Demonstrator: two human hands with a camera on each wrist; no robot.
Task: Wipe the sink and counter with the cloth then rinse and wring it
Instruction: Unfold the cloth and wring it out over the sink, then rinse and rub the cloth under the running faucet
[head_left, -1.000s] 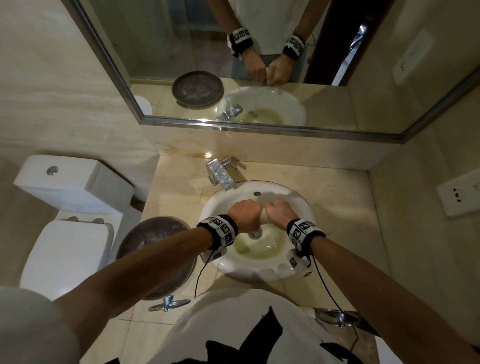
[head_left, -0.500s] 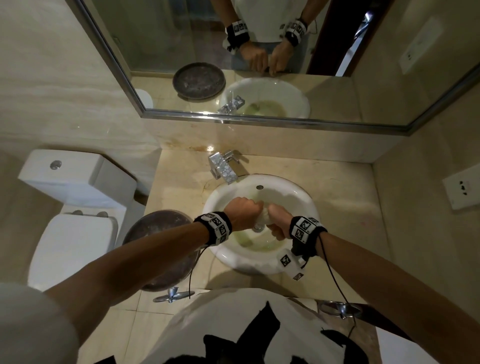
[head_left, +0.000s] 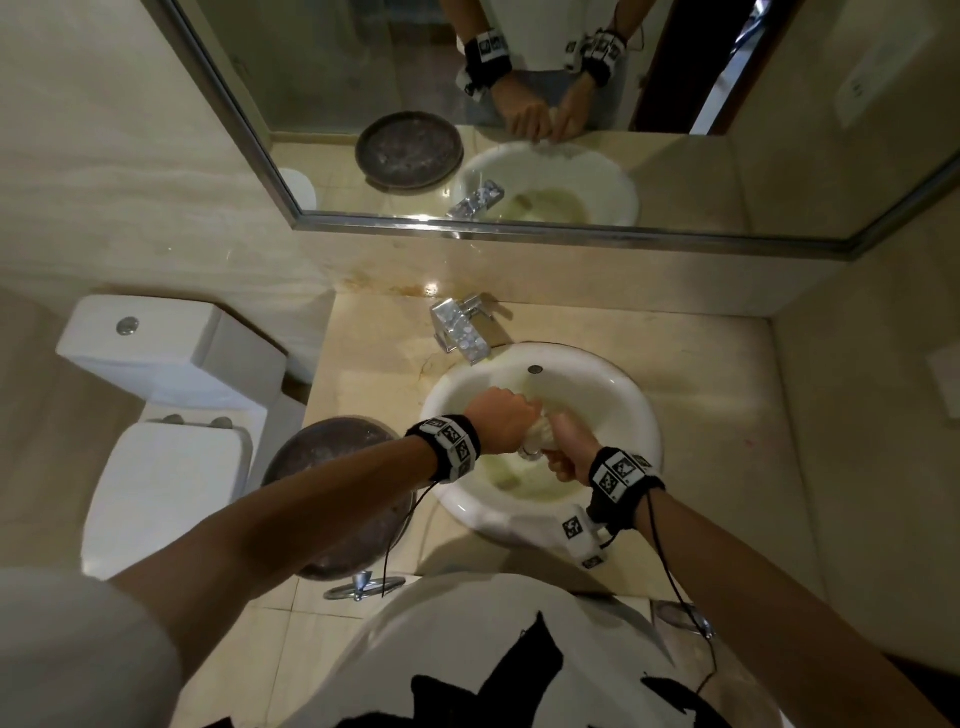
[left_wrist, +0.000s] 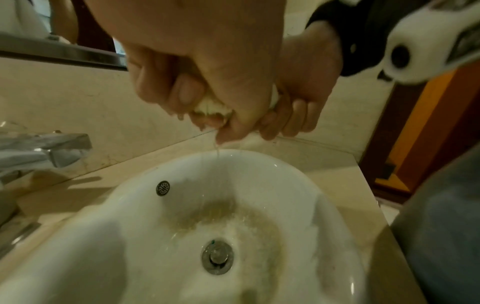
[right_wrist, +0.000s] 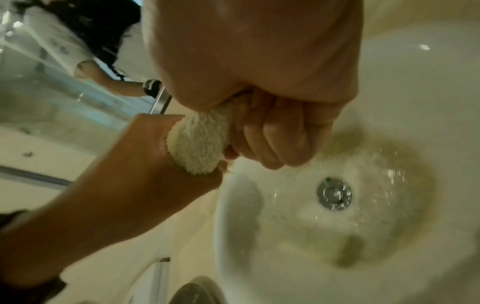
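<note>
Both hands grip a rolled white terry cloth (right_wrist: 198, 142) above the white sink (head_left: 613, 395). My left hand (head_left: 501, 421) holds its left end in a fist and my right hand (head_left: 569, 449) holds the right end, wrist turned. Only a short piece of cloth (head_left: 537, 431) shows between the fists. Thin streams of water fall from the cloth (left_wrist: 210, 106) past my left hand (left_wrist: 197, 82) into the sink (left_wrist: 259, 170). Cloudy yellowish water lies round the drain (left_wrist: 218, 258). In the right wrist view my right hand (right_wrist: 262, 115) is wrapped round the cloth above the drain (right_wrist: 335, 196).
A chrome faucet (head_left: 462, 327) stands behind the basin on the beige counter (head_left: 727, 405). A dark round dish (head_left: 332, 452) sits on the counter's left end. A white toilet (head_left: 161, 415) is to the left, a mirror (head_left: 519, 104) on the wall behind.
My right wrist has rolled over and dropped lower, twisting the cloth against my left fist. Both hands stay over the basin, and the camera has tipped slightly.
</note>
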